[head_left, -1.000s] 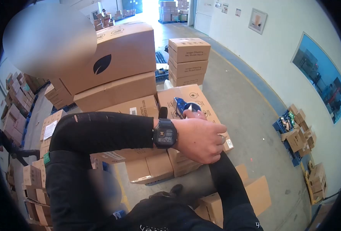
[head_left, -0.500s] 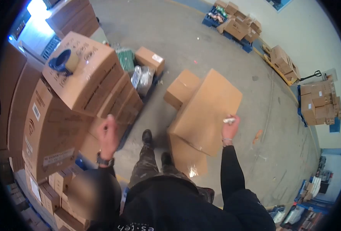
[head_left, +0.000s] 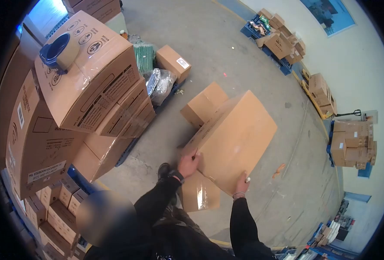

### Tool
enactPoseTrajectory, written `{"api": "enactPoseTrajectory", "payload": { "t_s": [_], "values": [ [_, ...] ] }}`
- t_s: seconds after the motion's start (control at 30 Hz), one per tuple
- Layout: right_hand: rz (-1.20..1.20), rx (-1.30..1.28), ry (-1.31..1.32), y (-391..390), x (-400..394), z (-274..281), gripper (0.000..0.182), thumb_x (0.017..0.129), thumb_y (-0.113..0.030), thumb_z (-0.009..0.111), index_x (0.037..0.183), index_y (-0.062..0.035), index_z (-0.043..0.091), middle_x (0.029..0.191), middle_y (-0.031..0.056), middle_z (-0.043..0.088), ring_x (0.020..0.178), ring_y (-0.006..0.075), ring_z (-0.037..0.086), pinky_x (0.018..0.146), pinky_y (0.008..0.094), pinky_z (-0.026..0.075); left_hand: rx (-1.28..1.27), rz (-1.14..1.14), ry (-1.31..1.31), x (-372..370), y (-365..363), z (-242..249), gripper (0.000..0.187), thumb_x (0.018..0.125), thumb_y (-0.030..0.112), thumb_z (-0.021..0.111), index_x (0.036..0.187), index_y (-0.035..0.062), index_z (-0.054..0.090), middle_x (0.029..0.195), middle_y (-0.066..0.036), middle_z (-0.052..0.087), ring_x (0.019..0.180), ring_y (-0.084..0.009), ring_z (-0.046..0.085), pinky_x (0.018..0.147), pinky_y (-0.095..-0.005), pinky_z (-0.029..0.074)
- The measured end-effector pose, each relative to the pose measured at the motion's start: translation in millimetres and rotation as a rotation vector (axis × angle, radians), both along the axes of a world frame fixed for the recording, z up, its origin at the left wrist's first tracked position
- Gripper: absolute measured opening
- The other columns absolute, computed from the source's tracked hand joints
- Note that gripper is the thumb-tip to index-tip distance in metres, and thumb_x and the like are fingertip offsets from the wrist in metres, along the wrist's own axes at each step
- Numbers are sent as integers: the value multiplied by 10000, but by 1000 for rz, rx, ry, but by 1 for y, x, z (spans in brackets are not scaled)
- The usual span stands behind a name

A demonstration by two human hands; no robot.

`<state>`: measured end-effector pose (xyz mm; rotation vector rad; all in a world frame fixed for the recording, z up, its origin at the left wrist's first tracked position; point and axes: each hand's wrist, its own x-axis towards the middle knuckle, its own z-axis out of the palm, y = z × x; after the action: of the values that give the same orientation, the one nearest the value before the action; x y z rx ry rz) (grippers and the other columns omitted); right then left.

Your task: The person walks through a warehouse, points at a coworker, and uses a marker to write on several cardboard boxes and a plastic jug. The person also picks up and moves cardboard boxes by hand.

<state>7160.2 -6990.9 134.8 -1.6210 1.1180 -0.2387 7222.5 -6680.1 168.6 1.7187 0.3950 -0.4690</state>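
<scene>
cardboard box (head_left: 239, 138), near edge touched by left hand (head_left: 188, 164) and right hand (head_left: 242, 184)

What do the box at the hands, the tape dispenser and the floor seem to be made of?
Box: matt cardboard, from its brown panels and creased edges.
Tape dispenser: probably smooth plastic, evenly blue with slight sheen.
Floor: likely concrete, dull grey and stained.

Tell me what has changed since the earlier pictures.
The left hand has left the tape dispenser area and swung right to the big carton's near edge. The right hand has also come to that edge, gripping it. Since the previous picture, the dispenser still rests on its box, and the right hand keeps its small white object.
</scene>
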Motion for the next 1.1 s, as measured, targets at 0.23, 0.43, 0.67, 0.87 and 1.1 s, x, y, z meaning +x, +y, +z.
{"api": "enactPoseTrajectory", "payload": {
  "t_s": [0.23, 0.43, 0.67, 0.87, 1.1],
  "values": [
    [173, -590, 181, -69, 59, 161, 558, 948, -453, 474, 1110, 77, 542, 939, 192, 620, 872, 281, 585, 803, 408, 455, -101, 68, -524, 2, -82, 172, 372, 998, 281, 430, 1251, 68, 599, 1338, -164, 539, 1288, -342, 467, 1088, -515, 265],
    [34, -139, -686, -143, 27, 262, 397, 986, -432, 442, 1018, -51, 549, 1029, 60, 571, 911, 179, 512, 855, 323, 421, -408, -170, -666, -83, -108, 229, 433, 1016, 321, 382, 1371, 97, 490, 1431, -121, 462, 1372, -292, 365, 1122, -537, 152],
    [335, 664, -644, -164, 93, 302, 362, 1001, -405, 418, 1169, -106, 534, 1103, 21, 579, 1006, 216, 554, 890, 337, 439, -768, 274, -558, -42, -178, 312, 538, 1028, 348, 394, 1462, 36, 328, 1507, -81, 348, 1369, -170, 331, 1119, -308, 256],
    [690, 789, -593, -85, 96, 301, 392, 996, -411, 424, 1195, -88, 529, 1120, 40, 582, 1006, 219, 563, 872, 344, 452, -298, 315, -842, -32, -140, 327, 416, 1000, 356, 418, 1117, 7, 612, 1130, -172, 634, 1008, -240, 604, 869, -345, 459],
    [992, 861, -537, 17, 49, 278, 430, 992, -417, 432, 1225, -68, 522, 1139, 63, 585, 1006, 223, 574, 851, 352, 466, -169, 519, -1237, -155, -127, 432, 444, 1007, 373, 432, 1081, -13, 639, 978, -92, 677, 878, -173, 582, 827, -319, 465]
  ]
}}
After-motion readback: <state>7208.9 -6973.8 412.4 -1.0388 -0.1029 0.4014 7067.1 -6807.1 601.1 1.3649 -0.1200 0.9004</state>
